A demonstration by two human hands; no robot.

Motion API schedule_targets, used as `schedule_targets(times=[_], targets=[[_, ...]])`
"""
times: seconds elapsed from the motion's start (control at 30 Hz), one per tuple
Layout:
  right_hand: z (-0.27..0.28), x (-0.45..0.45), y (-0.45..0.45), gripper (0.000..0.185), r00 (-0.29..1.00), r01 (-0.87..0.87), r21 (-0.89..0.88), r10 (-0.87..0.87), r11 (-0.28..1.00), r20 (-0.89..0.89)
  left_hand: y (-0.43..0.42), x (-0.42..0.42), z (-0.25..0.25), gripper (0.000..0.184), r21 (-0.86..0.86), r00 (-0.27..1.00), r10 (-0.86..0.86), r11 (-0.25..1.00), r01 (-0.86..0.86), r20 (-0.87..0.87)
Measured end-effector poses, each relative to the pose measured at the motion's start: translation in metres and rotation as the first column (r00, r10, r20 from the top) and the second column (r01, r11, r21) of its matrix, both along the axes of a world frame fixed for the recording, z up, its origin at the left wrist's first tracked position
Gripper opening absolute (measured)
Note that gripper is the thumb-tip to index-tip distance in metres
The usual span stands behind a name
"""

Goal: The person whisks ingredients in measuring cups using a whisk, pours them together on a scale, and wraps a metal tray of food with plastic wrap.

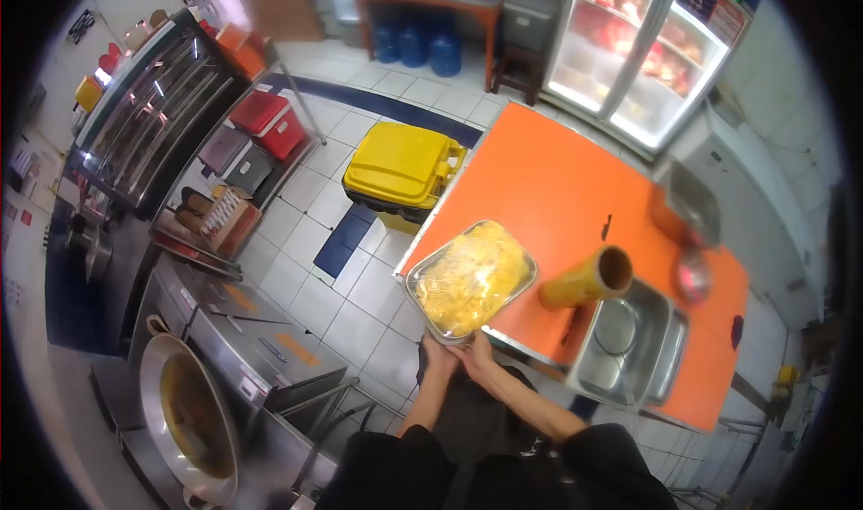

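A metal tray (534, 267) of yellow food (472, 276) under shiny clear wrap is in front of me, over the left corner of the orange table (539, 177). My left hand (437, 359) and my right hand (475, 355) are side by side at its near edge, both closed on it. Some fingers are hidden beneath the tray. Whether its far side rests on the tabletop, I cannot tell. Just right of the tray stands a tall yellow cylinder (575, 283) with an open, dark top.
Metal pans (661, 326) sit on the table's near right part, and another metal container (688, 206) farther back. A yellow-lidded bin (403, 161) stands beyond the table's left edge. At lower left, a large wok (162, 420) holds brown liquid. A lit glass-door fridge (620, 51) stands behind.
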State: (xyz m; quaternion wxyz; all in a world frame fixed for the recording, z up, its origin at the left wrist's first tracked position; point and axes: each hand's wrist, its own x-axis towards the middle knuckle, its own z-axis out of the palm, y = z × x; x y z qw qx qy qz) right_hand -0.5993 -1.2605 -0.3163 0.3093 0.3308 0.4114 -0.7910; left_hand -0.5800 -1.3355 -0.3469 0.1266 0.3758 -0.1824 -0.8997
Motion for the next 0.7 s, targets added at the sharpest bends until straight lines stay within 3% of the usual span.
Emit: schedule_targets(times=[0.03,0.07,0.1,0.13,0.17,0.2,0.27,0.3,0.4,0.47,0.53,0.6,0.67,0.7], targets=[[-0.002,0.001,0.001,0.04,0.999,-0.006,0.035,0.005,0.999,0.034,-0.003,0.007,-0.016,0.06,-0.002,1.0,0.001,1.0,-0.001,0.004],[-0.007,-0.001,0.002,0.039,0.999,-0.041,0.024,0.04,0.999,0.035,-0.01,0.014,-0.051,0.055,0.227,0.911,-0.067,0.959,0.172,-0.407],[-0.014,0.001,0.007,0.039,0.998,-0.041,0.022,0.04,0.999,0.042,-0.018,0.026,-0.074,0.051,0.349,0.664,-0.012,0.844,0.407,-0.747],[-0.023,0.002,0.016,0.04,0.982,-0.189,-0.065,0.191,0.98,0.016,-0.023,0.038,-0.062,0.051,0.344,0.665,-0.017,0.845,0.409,-0.747],[-0.027,-0.005,0.019,0.042,0.943,-0.333,-0.145,0.332,0.932,-0.035,-0.028,0.045,-0.039,0.05,0.146,0.924,-0.225,0.949,0.28,-0.309],[-0.009,-0.008,0.023,0.043,0.923,-0.385,-0.095,0.384,0.918,-0.027,-0.034,0.051,-0.019,0.048,-0.11,0.944,-0.225,0.96,0.257,0.239],[-0.01,-0.018,0.044,0.042,0.901,-0.434,-0.035,0.433,0.9,-0.044,-0.061,0.063,-0.006,0.046,-0.323,0.845,-0.353,0.809,0.491,0.402],[-0.013,-0.022,0.058,0.041,0.872,-0.486,0.019,0.486,0.874,-0.047,-0.074,0.064,-0.012,0.042,-0.451,0.85,-0.285,0.748,0.486,0.444],[-0.01,-0.039,0.088,0.039,0.92,-0.38,0.126,0.388,0.916,-0.05,-0.112,0.037,-0.043,0.031,-0.767,0.856,0.018,0.454,0.453,0.516],[-0.012,-0.045,0.096,0.038,0.943,-0.303,0.163,0.32,0.939,-0.088,-0.128,-0.012,-0.021,0.025,-0.888,0.878,0.198,0.253,0.383,0.435],[-0.022,-0.046,0.091,0.038,0.948,-0.276,0.16,0.296,0.948,-0.118,-0.137,-0.062,0.018,0.024,-0.892,0.865,0.237,0.02,0.451,0.443],[-0.036,-0.047,0.083,0.037,0.948,-0.254,0.166,0.279,0.953,-0.151,-0.148,-0.107,0.011,0.024,-0.88,0.873,0.11,0.038,0.474,0.475],[-0.055,-0.043,0.065,0.041,0.978,-0.051,0.112,0.072,0.992,-0.195,-0.16,-0.142,-0.027,0.031,-0.842,0.831,-0.171,0.014,0.539,0.529],[-0.055,-0.054,0.051,0.041,0.973,-0.086,0.113,0.108,0.99,-0.205,-0.177,-0.143,-0.026,0.031,-0.848,0.842,-0.141,0.034,0.529,0.52]])
